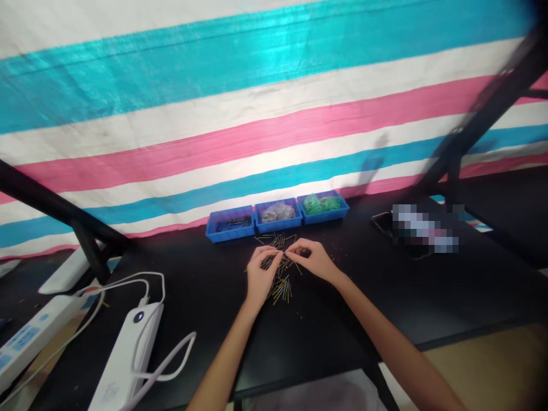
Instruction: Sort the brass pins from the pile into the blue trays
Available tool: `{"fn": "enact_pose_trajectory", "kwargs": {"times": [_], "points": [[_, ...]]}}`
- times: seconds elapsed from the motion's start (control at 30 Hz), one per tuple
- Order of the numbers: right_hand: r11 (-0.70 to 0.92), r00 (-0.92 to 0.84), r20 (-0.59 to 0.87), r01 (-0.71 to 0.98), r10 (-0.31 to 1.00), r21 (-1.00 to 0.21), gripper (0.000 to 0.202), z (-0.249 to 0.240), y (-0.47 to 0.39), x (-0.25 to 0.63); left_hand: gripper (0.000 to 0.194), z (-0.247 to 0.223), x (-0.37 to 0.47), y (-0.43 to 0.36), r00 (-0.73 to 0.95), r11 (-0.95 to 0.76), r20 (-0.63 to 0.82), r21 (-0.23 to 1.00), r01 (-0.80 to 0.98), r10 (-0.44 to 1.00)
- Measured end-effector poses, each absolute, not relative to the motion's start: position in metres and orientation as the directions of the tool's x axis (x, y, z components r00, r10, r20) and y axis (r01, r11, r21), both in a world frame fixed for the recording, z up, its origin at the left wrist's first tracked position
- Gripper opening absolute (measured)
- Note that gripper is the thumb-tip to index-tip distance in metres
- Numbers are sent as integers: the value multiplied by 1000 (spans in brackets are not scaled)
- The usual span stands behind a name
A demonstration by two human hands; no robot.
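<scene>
My left hand (262,273) and my right hand (314,260) meet fingertip to fingertip over the middle of the black table. Each has its thumb and forefinger pinched together; whatever sits between them is too small to make out. Under and around the hands lies a loose pile of thin metal pins (281,290), some brassy and some grey, probably nails or screws. Part of the pile is hidden by my fingers. Just behind stand a blue tray (231,232) with dark thin pieces, a middle blue tray (280,225) with clear plastic bags, and a right blue tray (325,216) with green bags.
A white power bank (124,359) with a looped white cable (171,374) lies on the left of the black table (192,308), near a white power strip (32,337). A phone (382,222) rests at the right. Black frame legs (454,142) rise at both sides before a striped sheet (257,131).
</scene>
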State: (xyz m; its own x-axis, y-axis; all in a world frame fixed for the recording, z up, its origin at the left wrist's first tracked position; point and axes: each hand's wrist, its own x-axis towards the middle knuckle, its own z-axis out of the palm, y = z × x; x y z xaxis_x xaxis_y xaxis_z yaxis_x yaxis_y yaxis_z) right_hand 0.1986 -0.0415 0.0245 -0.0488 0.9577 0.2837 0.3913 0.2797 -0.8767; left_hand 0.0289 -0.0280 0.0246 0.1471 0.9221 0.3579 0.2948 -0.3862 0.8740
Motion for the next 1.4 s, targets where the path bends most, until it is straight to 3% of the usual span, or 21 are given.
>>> {"fn": "enact_pose_trajectory", "kwargs": {"times": [0.2, 0.3, 0.6, 0.83, 0.93, 1.13, 1.4], "points": [[251, -17, 264, 379, 964, -891, 19, 22, -40, 197, 16, 12, 29, -26, 332, -513, 403, 769, 382, 853], [261, -14, 278, 395, 960, -881, 18, 20, -40, 197, 13, 12, 26, -23, 341, -540, 422, 721, 435, 840], [253, 71, 313, 436, 947, -864, 16, 16, -36, 205, 22, 40, -10, 30, 79, -479, 560, 618, 624, 825], [268, 58, 327, 450, 943, -852, 17, 13, -36, 205, 34, 49, -35, 62, 0, -371, 544, 573, 731, 839], [271, 51, 334, 475, 941, -837, 18, 12, -35, 206, 36, 41, -37, 46, 76, -382, 492, 559, 736, 867], [281, 13, 334, 508, 942, -814, 16, 9, -36, 204, 31, 19, -42, 14, 363, -434, 240, 560, 706, 900], [293, -26, 327, 515, 945, -806, 14, 5, -38, 201, 21, 12, -39, 6, 437, -437, 159, 603, 667, 885]]}}
